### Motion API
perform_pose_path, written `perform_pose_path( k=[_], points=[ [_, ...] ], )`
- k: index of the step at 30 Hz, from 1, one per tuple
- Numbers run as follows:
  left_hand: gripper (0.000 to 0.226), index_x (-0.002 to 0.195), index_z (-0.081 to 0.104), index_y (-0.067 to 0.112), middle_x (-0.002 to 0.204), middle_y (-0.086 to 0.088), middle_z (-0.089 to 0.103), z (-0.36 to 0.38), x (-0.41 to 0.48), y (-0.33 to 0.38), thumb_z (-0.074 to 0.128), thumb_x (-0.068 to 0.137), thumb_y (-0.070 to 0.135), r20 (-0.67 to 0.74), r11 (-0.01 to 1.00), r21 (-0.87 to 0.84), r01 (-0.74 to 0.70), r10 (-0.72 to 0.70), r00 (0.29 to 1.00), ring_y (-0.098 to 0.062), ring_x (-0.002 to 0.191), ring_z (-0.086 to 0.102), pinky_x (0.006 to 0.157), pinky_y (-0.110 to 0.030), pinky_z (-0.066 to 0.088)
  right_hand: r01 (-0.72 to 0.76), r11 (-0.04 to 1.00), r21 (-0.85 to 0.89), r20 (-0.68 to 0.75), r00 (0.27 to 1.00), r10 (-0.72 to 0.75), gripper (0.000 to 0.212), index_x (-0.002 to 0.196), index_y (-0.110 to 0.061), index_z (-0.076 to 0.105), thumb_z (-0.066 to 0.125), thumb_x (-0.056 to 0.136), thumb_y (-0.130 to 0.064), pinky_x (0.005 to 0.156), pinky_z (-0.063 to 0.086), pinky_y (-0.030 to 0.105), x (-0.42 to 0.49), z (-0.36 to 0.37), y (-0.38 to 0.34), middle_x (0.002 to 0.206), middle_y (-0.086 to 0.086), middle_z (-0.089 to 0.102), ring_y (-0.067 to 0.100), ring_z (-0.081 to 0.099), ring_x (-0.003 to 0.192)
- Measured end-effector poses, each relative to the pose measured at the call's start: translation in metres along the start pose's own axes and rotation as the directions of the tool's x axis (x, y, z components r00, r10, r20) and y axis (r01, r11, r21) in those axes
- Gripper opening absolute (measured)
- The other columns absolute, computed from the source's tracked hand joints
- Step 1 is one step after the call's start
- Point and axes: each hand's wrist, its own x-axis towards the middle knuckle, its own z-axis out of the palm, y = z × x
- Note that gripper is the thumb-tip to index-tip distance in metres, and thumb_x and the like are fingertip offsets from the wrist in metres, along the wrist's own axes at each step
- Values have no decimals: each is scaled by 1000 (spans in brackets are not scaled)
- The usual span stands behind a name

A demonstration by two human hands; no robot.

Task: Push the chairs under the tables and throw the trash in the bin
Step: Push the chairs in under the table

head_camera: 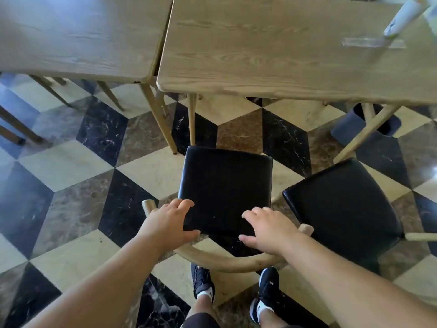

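A wooden chair with a black padded seat (224,183) stands in front of me, pulled out from the right-hand wooden table (272,60). Its curved wooden backrest (220,261) arcs below my hands. My left hand (170,221) hovers over the backrest's left end, fingers spread, thumb by the seat's rear edge. My right hand (267,230) hovers over the right end, fingers also apart. Neither hand clearly grips the rail. A second black-seated chair (343,209) stands to the right, angled, also out from the table. A grey bin (347,129) sits under the right table.
A second wooden table (78,36) adjoins on the left, with chair legs (19,129) beside it. A clear stand holding a rolled white item (399,20) rests on the right table's far corner. The floor is checkered marble. My feet (236,287) stand just behind the chair.
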Motion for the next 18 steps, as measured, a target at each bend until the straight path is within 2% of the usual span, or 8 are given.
perform_pose_path(
  k=[2, 3, 7, 10, 12, 14, 16, 18],
  points=[
    [97, 159, 26, 41, 155, 11, 45, 5, 1, -5, 66, 80, 81, 133, 999, -9, 41, -39, 990, -18, 126, 58, 86, -34, 54, 6, 1000, 14, 85, 996, -7, 67, 153, -27, 42, 51, 100, -67, 102, 51, 45, 1, 7, -8, 142, 2, 56, 26, 55, 129],
    [103, 160, 25, 41, 155, 11, 46, 8, 0, -8, 68, 76, 84, 183, 999, 16, 47, -49, 982, -19, 126, 59, 87, -34, 54, 9, 1000, 11, 118, 993, -10, 69, 154, -27, 41, 52, 99, -68, 103, 51, 45, 0, 12, -12, 144, 2, 56, 26, 55, 130],
    [121, 160, 23, 40, 149, 10, 55, 19, 3, -17, 60, 63, 100, 263, 994, 110, -18, -12, 965, -21, 131, 58, 109, -40, 46, -52, 998, 33, 286, 957, 40, 73, 153, -29, 45, 46, 96, -75, 102, 51, 46, 1, 27, -20, 144, 2, 59, 27, 56, 130],
    [129, 158, 27, 39, 141, 10, 62, 22, 7, -19, 61, 51, 103, 319, 987, 134, -94, 47, 947, -20, 129, 59, 116, -40, 35, -116, 991, 74, 352, 932, 83, 85, 142, -32, 55, 33, 86, -91, 97, 54, 48, -1, 34, -20, 132, -1, 65, 25, 60, 121],
    [120, 151, 36, 38, 131, 10, 66, 25, 9, -18, 68, 52, 97, 369, 972, 186, -145, 68, 927, -20, 123, 61, 115, -42, 32, -134, 986, 101, 386, 919, 85, 95, 137, -32, 59, 29, 77, -101, 95, 54, 49, -1, 37, -18, 125, -2, 67, 24, 62, 114],
    [94, 139, 49, 36, 123, 10, 68, 30, 12, -19, 74, 63, 85, 404, 933, 291, -210, 79, 911, -21, 118, 61, 113, -43, 35, -129, 988, 84, 435, 897, 80, 96, 136, -33, 58, 36, 74, -102, 94, 53, 48, -2, 35, -17, 124, -1, 66, 24, 61, 114],
    [58, 125, 61, 36, 115, 11, 67, 34, 14, -22, 77, 77, 62, 394, 889, 368, -272, 116, 912, -20, 111, 62, 108, -45, 39, -91, 996, 1, 505, 860, 78, 78, 131, -33, 58, 56, 79, -91, 90, 52, 46, -4, 32, -17, 118, -3, 65, 24, 60, 108],
    [35, 114, 66, 39, 108, 14, 66, 33, 17, -25, 74, 81, 46, 398, 873, 381, -303, 141, 906, -19, 104, 62, 103, -44, 42, -34, 997, -70, 538, 840, 67, 40, 115, -31, 56, 73, 89, -57, 82, 51, 43, -5, 35, -16, 104, -5, 62, 23, 59, 95]
  ],
)
